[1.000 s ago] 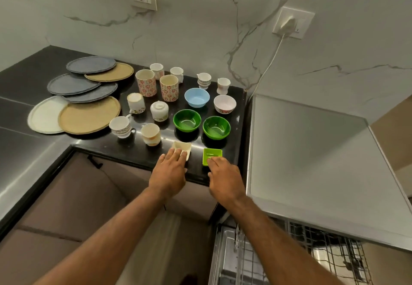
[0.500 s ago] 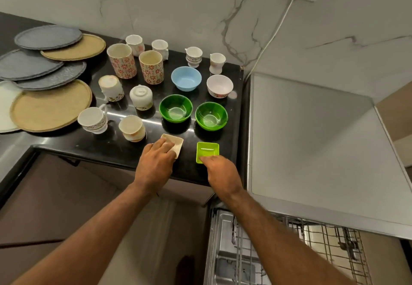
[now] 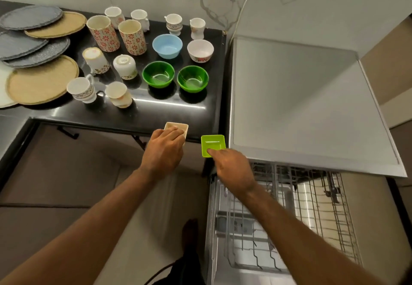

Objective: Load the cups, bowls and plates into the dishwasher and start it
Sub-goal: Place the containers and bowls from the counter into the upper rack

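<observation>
Fingers (image 3: 178,131) of the left hand (image 3: 163,150) curl over the near rim of the cream dish (image 3: 177,126), closed on it from above; the dish is held at the counter's (image 3: 167,115) front edge, and whether it is lifted clear cannot be told. The right hand (image 3: 231,168) pinches the near edge of the green dish (image 3: 213,145), thumb inside the rim, so that dish hangs past the counter's edge, tilted slightly toward the person.

The move ahead looks like a carry down and to the right: the open rack (image 3: 278,217) lies directly below and behind the right hand, while the left hand has farther to go, across the body. The green dish is the nearer of the two to the rack, almost over its left rail. Both dishes are square, with no long axis to line up.

Behind them on the counter stand two dark green bowls (image 3: 158,73), a blue bowl (image 3: 167,44), a white bowl (image 3: 200,50), cups (image 3: 102,32) and, far left, overlapping plates (image 3: 42,79), all not yet loaded. The dishwasher's top (image 3: 301,97) sits to the right of the counter.
</observation>
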`<action>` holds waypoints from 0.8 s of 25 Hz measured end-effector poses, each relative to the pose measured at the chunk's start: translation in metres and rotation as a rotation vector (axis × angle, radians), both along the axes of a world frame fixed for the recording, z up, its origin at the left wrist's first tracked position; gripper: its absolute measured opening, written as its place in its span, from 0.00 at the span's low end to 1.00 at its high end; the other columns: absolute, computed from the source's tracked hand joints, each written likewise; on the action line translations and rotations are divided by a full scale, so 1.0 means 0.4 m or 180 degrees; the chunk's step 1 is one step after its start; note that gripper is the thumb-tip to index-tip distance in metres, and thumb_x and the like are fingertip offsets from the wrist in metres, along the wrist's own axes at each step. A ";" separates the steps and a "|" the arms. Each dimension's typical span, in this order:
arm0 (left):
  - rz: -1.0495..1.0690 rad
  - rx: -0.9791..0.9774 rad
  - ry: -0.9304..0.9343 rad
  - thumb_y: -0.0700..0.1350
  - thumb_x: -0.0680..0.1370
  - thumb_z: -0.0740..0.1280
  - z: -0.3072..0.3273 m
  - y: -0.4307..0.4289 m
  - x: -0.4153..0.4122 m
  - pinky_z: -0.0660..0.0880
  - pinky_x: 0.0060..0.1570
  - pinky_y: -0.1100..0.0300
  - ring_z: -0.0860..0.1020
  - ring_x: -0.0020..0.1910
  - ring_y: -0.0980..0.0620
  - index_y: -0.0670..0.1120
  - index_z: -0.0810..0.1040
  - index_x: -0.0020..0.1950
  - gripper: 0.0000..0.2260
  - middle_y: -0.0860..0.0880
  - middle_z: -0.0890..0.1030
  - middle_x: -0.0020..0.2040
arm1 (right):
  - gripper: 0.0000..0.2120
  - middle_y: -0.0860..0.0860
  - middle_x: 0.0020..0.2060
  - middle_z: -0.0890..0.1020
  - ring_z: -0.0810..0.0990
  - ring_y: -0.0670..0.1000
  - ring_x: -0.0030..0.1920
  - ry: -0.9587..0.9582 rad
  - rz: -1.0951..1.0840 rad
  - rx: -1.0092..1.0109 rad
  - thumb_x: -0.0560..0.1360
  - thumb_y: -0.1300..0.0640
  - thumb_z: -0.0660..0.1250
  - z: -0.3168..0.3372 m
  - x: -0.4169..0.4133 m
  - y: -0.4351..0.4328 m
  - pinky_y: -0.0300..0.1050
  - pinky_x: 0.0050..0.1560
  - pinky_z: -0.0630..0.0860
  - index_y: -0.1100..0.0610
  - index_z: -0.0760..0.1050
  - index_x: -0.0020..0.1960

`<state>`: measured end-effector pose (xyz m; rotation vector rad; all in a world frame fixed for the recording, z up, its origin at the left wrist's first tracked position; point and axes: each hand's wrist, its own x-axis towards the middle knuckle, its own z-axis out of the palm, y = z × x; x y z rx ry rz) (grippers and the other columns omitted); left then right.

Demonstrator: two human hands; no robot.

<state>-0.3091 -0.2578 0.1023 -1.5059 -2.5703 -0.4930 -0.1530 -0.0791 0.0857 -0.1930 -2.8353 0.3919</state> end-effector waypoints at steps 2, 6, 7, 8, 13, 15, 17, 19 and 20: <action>-0.0112 -0.0063 0.0000 0.42 0.74 0.69 -0.013 -0.003 0.094 0.72 0.54 0.49 0.79 0.60 0.45 0.45 0.80 0.47 0.04 0.46 0.83 0.59 | 0.16 0.57 0.42 0.86 0.83 0.61 0.39 0.0019 -0.0059 -0.0044 0.73 0.62 0.65 -0.022 0.111 -0.004 0.53 0.36 0.80 0.57 0.82 0.60; -0.0480 -0.0285 -0.0054 0.43 0.74 0.67 -0.074 0.018 0.278 0.71 0.55 0.49 0.81 0.58 0.45 0.45 0.82 0.51 0.08 0.46 0.83 0.60 | 0.18 0.55 0.45 0.85 0.82 0.60 0.40 -0.0117 -0.0417 -0.0332 0.74 0.60 0.63 -0.085 0.346 0.007 0.54 0.36 0.80 0.54 0.81 0.61; -0.0601 -0.0346 -0.0090 0.44 0.74 0.65 -0.090 0.033 0.322 0.71 0.55 0.49 0.81 0.58 0.45 0.46 0.82 0.50 0.09 0.46 0.83 0.60 | 0.18 0.54 0.44 0.85 0.82 0.59 0.40 -0.0122 -0.0542 -0.0400 0.73 0.60 0.62 -0.103 0.404 0.014 0.53 0.35 0.79 0.54 0.81 0.61; -0.0732 -0.0404 -0.0127 0.45 0.73 0.64 -0.106 0.056 0.368 0.71 0.55 0.50 0.81 0.58 0.45 0.46 0.82 0.50 0.10 0.47 0.83 0.60 | 0.18 0.54 0.44 0.85 0.82 0.59 0.40 -0.0133 -0.0665 -0.0480 0.73 0.61 0.62 -0.120 0.463 0.023 0.53 0.35 0.79 0.54 0.81 0.61; -0.1296 -0.0563 -0.0251 0.45 0.73 0.63 -0.174 0.203 0.562 0.72 0.52 0.48 0.82 0.57 0.45 0.47 0.83 0.49 0.10 0.48 0.84 0.58 | 0.17 0.55 0.42 0.84 0.81 0.59 0.38 -0.0336 -0.1287 -0.0632 0.73 0.63 0.64 -0.200 0.712 0.064 0.53 0.34 0.79 0.55 0.81 0.60; -0.1471 -0.0613 -0.0301 0.45 0.74 0.63 -0.207 0.265 0.627 0.72 0.53 0.48 0.82 0.56 0.45 0.46 0.83 0.49 0.10 0.48 0.84 0.58 | 0.18 0.55 0.42 0.84 0.81 0.60 0.37 -0.0380 -0.1560 -0.0727 0.71 0.65 0.69 -0.235 0.791 0.079 0.51 0.32 0.78 0.55 0.81 0.59; -0.1566 -0.0597 -0.0413 0.45 0.73 0.65 -0.247 0.330 0.681 0.72 0.54 0.47 0.81 0.55 0.45 0.46 0.80 0.49 0.07 0.47 0.83 0.57 | 0.19 0.55 0.42 0.84 0.82 0.59 0.37 -0.0338 -0.1894 -0.0913 0.68 0.68 0.72 -0.283 0.854 0.108 0.49 0.32 0.79 0.56 0.81 0.58; -0.1569 -0.0566 -0.0520 0.45 0.73 0.65 -0.311 0.395 0.738 0.72 0.53 0.47 0.81 0.52 0.44 0.47 0.78 0.47 0.05 0.47 0.83 0.56 | 0.21 0.55 0.45 0.85 0.83 0.57 0.41 -0.0225 -0.2220 -0.1140 0.70 0.68 0.72 -0.348 0.915 0.146 0.50 0.38 0.81 0.56 0.81 0.61; -0.1537 -0.0589 -0.0563 0.45 0.73 0.64 -0.329 0.420 0.752 0.72 0.53 0.48 0.81 0.51 0.44 0.47 0.78 0.47 0.05 0.47 0.83 0.55 | 0.22 0.55 0.47 0.85 0.83 0.55 0.43 -0.0162 -0.2351 -0.1288 0.72 0.68 0.71 -0.369 0.932 0.168 0.49 0.42 0.82 0.56 0.80 0.64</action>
